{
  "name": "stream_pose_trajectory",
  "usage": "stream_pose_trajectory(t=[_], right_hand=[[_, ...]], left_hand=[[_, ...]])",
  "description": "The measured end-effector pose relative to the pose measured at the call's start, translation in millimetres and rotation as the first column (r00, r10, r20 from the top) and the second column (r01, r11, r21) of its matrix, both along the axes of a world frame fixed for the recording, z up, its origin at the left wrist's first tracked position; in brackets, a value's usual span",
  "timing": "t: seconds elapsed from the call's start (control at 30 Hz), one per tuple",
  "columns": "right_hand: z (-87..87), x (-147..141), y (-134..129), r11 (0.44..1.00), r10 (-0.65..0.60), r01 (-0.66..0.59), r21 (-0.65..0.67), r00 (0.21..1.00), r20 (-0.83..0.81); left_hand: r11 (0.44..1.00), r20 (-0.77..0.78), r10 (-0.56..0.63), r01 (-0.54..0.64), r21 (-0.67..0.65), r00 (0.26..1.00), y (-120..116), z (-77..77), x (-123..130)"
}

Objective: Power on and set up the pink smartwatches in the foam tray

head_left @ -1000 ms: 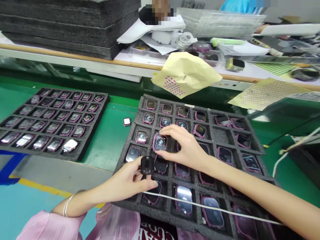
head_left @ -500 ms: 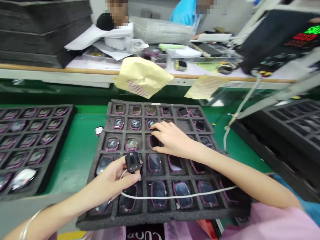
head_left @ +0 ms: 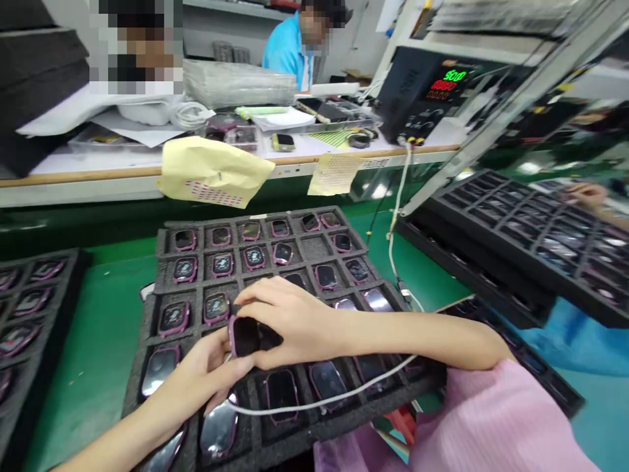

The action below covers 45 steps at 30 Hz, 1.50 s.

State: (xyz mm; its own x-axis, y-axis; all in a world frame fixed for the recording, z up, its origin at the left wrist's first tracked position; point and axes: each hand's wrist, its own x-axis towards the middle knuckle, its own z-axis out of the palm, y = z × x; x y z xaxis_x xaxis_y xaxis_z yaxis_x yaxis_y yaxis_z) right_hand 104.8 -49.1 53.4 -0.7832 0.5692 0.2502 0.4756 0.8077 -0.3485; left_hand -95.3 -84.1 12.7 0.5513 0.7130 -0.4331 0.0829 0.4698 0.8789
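Note:
A purple-framed smartwatch body [head_left: 244,336] with a dark screen is between my two hands, over the foam tray [head_left: 196,294]. My right hand [head_left: 289,321] is closed on it, with thumb and fingers on its right side. My left hand [head_left: 211,370] is closed at the watch's left and lower edge. The black block seen in this hand earlier is now hidden behind the watch and fingers. A white cable [head_left: 314,404] runs from the left hand to the right across the tray. Around the hands, more purple watches [head_left: 216,306] lie in the tray's compartments, some with lit screens.
Another watch tray [head_left: 63,308] lies at the left; stacked black trays [head_left: 491,242] stand at the right. Behind, a shelf [head_left: 289,157] carries papers, parts and a power supply [head_left: 422,98] with lit digits. A person in blue [head_left: 285,49] is beyond it.
My right hand has lifted a watch from the tray and brought it left and nearer, to my left hand. The black block is now covered. The view has turned right.

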Motion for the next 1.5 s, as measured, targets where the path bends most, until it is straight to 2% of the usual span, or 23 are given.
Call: stream_pose_trajectory(t=[0.1, 0.2, 0.33, 0.53, 0.63, 0.83, 0.93, 1.03, 1.2, 1.5], right_hand=[[-12.7, -9, -2, 0.999, 0.012, -0.012, 0.043, 1.0, 0.0], [-20.2, -10, 2, 1.0, -0.002, 0.002, 0.012, 0.999, -0.041], [-19.7, -9, 4, 0.999, 0.034, -0.035, -0.02, 0.999, -0.039], [-17.7, -11, 2, 0.998, 0.065, -0.064, 0.026, 0.997, -0.046], [-15.1, -9, 4, 0.997, 0.065, -0.067, -0.029, 0.995, -0.074], [-15.5, -3, 6, 0.993, 0.083, -0.089, -0.081, 0.993, -0.078], [-22.3, -5, 3, 0.995, 0.036, -0.043, -0.086, 0.997, -0.073], [-29.1, -8, -1, 0.999, 0.002, -0.005, -0.034, 0.996, -0.088], [-35.3, -11, -4, 0.997, 0.022, -0.01, 0.072, 0.986, -0.167], [-39.2, -10, -3, 1.0, 0.003, 0.002, 0.031, 0.982, -0.188]], left_hand=[[1.0, -0.025, -0.005, 0.005, 0.028, 1.0, 3, -1.3, 1], [0.998, 0.01, 0.023, -0.023, 0.06, 1.0, 5, -5.4, 1], [0.998, 0.074, 0.051, -0.053, 0.019, 0.996, 7, -6.2, 1], [0.99, 0.107, 0.132, -0.127, -0.058, 0.985, 7, 2.6, 4], [0.988, 0.087, 0.145, -0.14, -0.063, 0.986, 8, 3.3, 5], [0.998, 0.091, 0.054, -0.056, 0.013, 0.994, 9, -4.8, 3], [0.996, 0.099, 0.068, -0.074, 0.054, 0.993, 9, -6.9, 2], [0.992, 0.14, 0.094, -0.105, 0.072, 0.986, 9, -7.1, 2], [0.989, 0.187, 0.099, -0.117, 0.09, 0.977, 9, -6.7, 3], [0.989, 0.167, 0.07, -0.09, 0.116, 0.983, 8, -8.4, 1]])
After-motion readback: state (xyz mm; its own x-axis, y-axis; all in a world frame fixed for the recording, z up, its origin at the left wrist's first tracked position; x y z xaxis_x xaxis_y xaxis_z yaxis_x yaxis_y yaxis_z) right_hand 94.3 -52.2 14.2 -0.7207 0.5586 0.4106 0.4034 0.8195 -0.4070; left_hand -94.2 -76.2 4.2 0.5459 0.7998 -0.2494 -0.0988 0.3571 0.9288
